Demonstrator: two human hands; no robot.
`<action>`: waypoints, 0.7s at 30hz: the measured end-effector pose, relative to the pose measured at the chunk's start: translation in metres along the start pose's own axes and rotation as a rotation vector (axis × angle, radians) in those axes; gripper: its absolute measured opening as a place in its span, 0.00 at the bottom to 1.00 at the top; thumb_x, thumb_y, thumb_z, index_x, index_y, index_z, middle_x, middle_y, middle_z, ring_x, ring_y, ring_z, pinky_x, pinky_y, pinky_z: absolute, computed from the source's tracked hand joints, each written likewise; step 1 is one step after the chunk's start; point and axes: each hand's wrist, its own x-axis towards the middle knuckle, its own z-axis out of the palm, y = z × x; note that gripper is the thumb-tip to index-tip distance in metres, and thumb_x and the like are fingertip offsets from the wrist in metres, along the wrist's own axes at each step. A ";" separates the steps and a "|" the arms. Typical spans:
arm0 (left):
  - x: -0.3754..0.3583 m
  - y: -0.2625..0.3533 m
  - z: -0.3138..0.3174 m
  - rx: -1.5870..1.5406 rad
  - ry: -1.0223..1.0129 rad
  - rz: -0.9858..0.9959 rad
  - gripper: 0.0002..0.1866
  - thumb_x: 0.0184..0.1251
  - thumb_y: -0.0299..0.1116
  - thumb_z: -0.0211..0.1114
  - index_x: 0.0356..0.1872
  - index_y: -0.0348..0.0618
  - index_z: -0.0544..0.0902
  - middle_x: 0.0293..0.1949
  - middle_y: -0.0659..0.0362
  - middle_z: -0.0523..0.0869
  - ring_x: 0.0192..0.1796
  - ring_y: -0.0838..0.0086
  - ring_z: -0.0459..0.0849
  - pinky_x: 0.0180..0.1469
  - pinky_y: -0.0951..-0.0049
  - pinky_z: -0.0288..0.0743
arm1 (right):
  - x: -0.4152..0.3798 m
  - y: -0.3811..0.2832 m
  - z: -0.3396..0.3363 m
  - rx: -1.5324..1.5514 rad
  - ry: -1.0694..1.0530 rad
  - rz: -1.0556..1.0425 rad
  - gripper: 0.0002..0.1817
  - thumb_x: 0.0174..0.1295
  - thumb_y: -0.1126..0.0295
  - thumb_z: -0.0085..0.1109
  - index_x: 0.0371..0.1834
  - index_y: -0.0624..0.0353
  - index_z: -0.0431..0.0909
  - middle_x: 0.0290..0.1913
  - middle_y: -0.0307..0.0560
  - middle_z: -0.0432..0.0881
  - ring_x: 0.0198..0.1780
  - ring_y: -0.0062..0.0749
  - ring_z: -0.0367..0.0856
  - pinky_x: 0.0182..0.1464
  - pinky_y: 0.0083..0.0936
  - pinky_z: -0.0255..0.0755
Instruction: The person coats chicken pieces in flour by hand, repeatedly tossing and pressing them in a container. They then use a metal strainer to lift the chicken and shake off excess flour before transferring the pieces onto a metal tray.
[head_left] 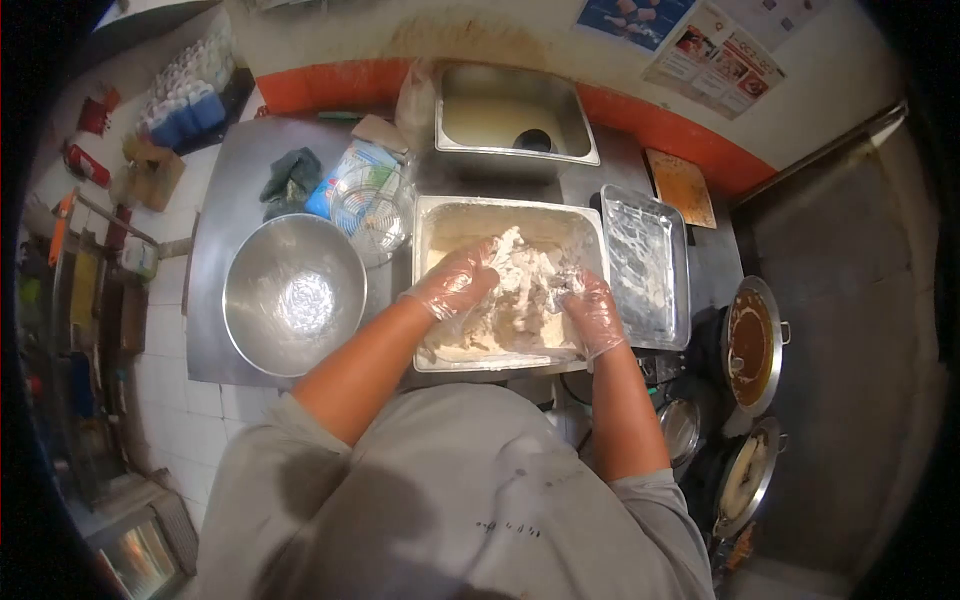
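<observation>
Both hands wear clear plastic gloves and are inside a rectangular metal pan (510,205) of pale flour (470,345). Between them is a heap of flour-coated food pieces (525,275), raised above the flour; their exact kind is hidden by the coating. My left hand (460,285) is curled around the heap's left side, its fingertips partly covered. On the right side, my right hand (588,303) grips the pieces with bent fingers dusted white.
A steel bowl (260,300) stands left of the pan, a wire strainer (372,215) behind it. A deep container of cloudy liquid (480,110) sits at the back. Right are a floury tray (645,265) and two pans, one with brown liquid (750,340), the other with pale contents (743,480).
</observation>
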 end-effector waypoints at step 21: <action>-0.006 0.018 -0.014 -0.296 0.004 -0.096 0.23 0.71 0.37 0.69 0.62 0.33 0.80 0.42 0.57 0.88 0.43 0.78 0.82 0.49 0.74 0.78 | 0.002 0.002 0.024 -0.849 0.120 -0.312 0.15 0.56 0.72 0.67 0.47 0.63 0.82 0.40 0.60 0.86 0.44 0.54 0.85 0.49 0.44 0.78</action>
